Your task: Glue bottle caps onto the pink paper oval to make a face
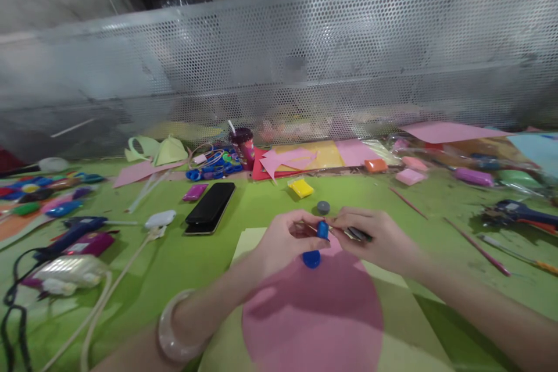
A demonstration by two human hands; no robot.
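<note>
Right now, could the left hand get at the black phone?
Probably yes: the phone lies left of the left hand, with only green table between, though that hand holds a small blue piece.

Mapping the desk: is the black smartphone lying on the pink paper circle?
No, the black smartphone lies on the green table, left of and beyond the pink paper circle, apart from it.

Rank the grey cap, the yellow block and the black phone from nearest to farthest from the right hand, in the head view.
1. Grey cap, just beyond the right hand, to its left.
2. Yellow block, farther back and left.
3. Black phone, far off to the left.
The left hand pinches a blue cap; the right hand holds a dark tool.
</note>
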